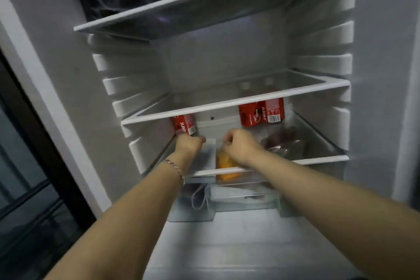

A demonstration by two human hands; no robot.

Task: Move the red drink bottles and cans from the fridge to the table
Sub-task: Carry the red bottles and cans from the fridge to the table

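Three red-labelled drink bottles stand inside the open fridge, all on the lower glass shelf (322, 158).

1. The left bottle (184, 124) stands at the rear left corner of the lower glass shelf. Its upper part is hidden behind the rim of the middle glass shelf (227, 103), the next level above the lower glass shelf.
2. The centre-right bottle (248, 115) and the far-right bottle (273, 110) stand at the rear right of the lower glass shelf, touching or just beside each other. Their pale caps show faintly through the glass above.

Hand status:
- The left hand (189, 144) is over the left part of the lower glass shelf, closed around the base of the left bottle, back of the hand toward the camera. A metal bracelet (175, 166) sits on that wrist.
- The right hand (241, 145) is over the centre of the lower glass shelf, fingers curled. Whether it holds anything cannot be determined.
- The two hands are apart, neither touching the other.

Other contents: a clear bag of dark red food (286, 143) lies on the right part of the lower glass shelf, in front of the two right bottles. An orange item (225, 163) shows at the front centre of the lower glass shelf, partly under the right wrist.
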